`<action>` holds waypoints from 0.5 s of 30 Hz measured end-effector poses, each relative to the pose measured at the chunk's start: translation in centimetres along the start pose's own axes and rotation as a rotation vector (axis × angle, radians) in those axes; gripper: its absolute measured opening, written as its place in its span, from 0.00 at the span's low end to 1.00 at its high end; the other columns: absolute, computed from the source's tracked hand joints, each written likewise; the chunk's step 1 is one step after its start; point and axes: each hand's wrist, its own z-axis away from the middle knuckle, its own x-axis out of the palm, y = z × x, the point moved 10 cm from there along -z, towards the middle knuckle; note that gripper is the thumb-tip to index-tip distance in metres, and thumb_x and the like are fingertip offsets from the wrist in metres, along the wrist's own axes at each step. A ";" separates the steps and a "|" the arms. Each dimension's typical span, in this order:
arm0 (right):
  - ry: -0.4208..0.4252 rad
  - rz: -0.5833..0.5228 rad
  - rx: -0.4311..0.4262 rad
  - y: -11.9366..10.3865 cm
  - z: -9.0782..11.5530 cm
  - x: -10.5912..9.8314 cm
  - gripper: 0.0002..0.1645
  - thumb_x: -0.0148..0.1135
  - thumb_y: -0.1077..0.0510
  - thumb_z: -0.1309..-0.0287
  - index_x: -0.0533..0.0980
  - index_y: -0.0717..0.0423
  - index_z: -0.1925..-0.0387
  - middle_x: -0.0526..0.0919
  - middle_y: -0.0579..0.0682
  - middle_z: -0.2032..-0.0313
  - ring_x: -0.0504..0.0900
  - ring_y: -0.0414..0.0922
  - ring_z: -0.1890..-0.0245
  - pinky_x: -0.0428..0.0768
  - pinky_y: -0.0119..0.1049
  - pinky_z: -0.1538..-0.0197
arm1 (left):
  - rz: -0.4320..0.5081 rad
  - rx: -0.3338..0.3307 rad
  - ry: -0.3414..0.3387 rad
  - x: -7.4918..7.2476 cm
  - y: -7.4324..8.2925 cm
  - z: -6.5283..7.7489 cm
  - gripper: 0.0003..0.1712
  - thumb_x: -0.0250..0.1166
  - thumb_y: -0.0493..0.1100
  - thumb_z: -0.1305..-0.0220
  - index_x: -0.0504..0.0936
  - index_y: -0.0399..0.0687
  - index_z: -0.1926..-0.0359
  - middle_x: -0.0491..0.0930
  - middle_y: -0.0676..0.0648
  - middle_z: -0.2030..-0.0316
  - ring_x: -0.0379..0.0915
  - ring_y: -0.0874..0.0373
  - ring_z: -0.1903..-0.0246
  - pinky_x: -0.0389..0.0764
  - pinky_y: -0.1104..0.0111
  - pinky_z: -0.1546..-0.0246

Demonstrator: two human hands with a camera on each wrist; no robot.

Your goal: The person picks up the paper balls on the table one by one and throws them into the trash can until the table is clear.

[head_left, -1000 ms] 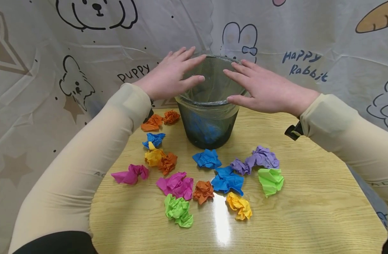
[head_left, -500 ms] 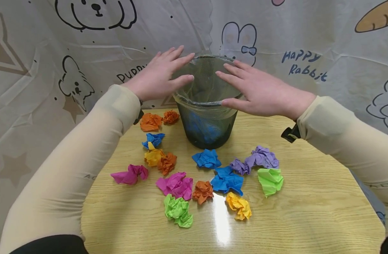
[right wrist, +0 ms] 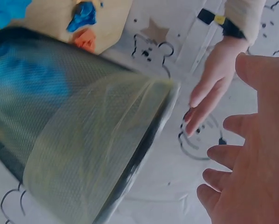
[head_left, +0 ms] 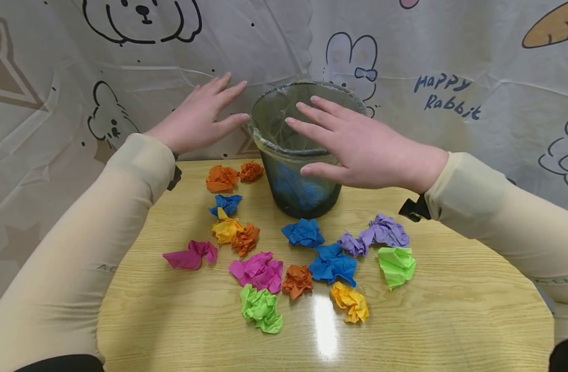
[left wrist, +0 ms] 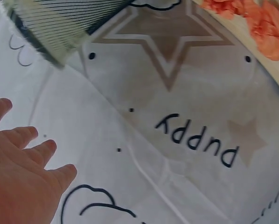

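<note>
1. Head view: left hand [head_left: 195, 120] with straight, well-spread fingers and thumb set apart, raised in the air just left of the rim of the mesh bin [head_left: 284, 156]. In left wrist view, visible gap between fingertips and bin.
2. Right hand [head_left: 360, 147] also raised, with fingers extended and spread, thumb lower than the others; in head view, in front of part of the bin's mouth and wall. In right wrist view, visible gap between this hand and the rim.
3. Position of bin: upright toward the far side of the wooden table [head_left: 451, 299], close before the patterned cloth [head_left: 265, 46], just beyond a blue paper ball [head_left: 303, 232].
4. Edges and room: narrow strip of wood between bin base and this ball; much wider stretch of wood grain from the right green paper ball [head_left: 396, 266] to the curved right table edge.
5. Bin material: dark, fine mesh, wall narrowing toward base, thin see-through bag [right wrist: 83, 135] folded over rim. Through the mesh, blue paper [head_left: 295, 188] visible low inside.
6. Crumpled, sharply creased shapes: long twisted pink paper [head_left: 190, 256] at left, front green paper ball [head_left: 262, 309] against a broader pink lump [head_left: 258, 271].
</note>
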 end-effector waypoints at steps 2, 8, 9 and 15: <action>0.017 0.015 -0.039 -1.1 -0.1 0.0 0.49 0.41 0.26 0.28 0.46 0.44 0.17 0.43 0.53 0.19 0.37 0.53 0.20 0.47 0.53 0.22 | -0.003 -0.010 -0.011 0.4 -0.6 0.4 0.42 0.44 0.67 0.22 0.40 0.61 0.17 0.30 0.46 0.19 0.25 0.45 0.21 0.29 0.48 0.24; 0.043 0.037 -0.152 -4.4 -0.3 0.6 0.48 0.40 0.26 0.27 0.48 0.44 0.17 0.44 0.53 0.19 0.37 0.52 0.19 0.45 0.48 0.21 | 0.000 -0.043 -0.039 1.7 -2.3 1.7 0.43 0.45 0.67 0.22 0.41 0.59 0.17 0.30 0.43 0.19 0.28 0.40 0.21 0.30 0.44 0.24; 0.040 0.038 -0.165 -4.8 -0.4 0.8 0.48 0.40 0.26 0.27 0.47 0.44 0.17 0.44 0.53 0.19 0.37 0.52 0.19 0.45 0.48 0.21 | 0.004 -0.051 -0.046 2.0 -2.7 2.0 0.44 0.45 0.67 0.22 0.41 0.59 0.17 0.30 0.43 0.19 0.29 0.39 0.21 0.30 0.43 0.25; 0.026 0.040 -0.227 -6.9 -0.5 2.6 0.48 0.40 0.26 0.27 0.49 0.45 0.18 0.44 0.53 0.19 0.38 0.52 0.19 0.47 0.47 0.21 | -0.004 -0.074 -0.072 4.2 -4.6 3.0 0.45 0.47 0.67 0.23 0.43 0.56 0.17 0.32 0.41 0.19 0.31 0.35 0.22 0.33 0.41 0.25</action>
